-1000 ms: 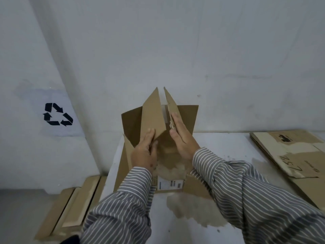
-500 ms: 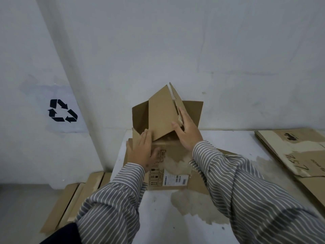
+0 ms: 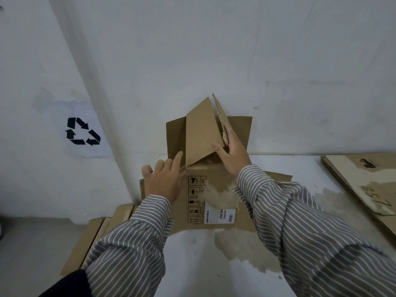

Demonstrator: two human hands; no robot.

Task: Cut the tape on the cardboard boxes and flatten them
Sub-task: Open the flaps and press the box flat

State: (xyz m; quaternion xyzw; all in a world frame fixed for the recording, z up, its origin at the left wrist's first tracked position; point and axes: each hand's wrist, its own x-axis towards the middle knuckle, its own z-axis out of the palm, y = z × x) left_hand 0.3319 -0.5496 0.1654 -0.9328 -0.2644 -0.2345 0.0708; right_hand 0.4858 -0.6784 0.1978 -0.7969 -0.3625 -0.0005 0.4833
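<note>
Box (image 3: 211,189) half-collapsed on my table (image 3: 192,264): left hand (image 3: 164,183) presses flat-fingered, right hand (image 3: 232,155) grips a raised flap (image 3: 221,118) to fold it.

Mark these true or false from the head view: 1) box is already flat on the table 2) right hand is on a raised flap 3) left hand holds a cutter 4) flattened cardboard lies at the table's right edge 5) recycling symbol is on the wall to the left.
1) False. The cardboard box has flaps standing up and is not yet flat.
2) True. The right hand grips a raised flap.
3) False. The left hand holds no tool; its straight fingers rest against the box's left side.
4) True. Flattened cardboard lies there on the table.
5) True. The recycling symbol is on the left wall.
</note>
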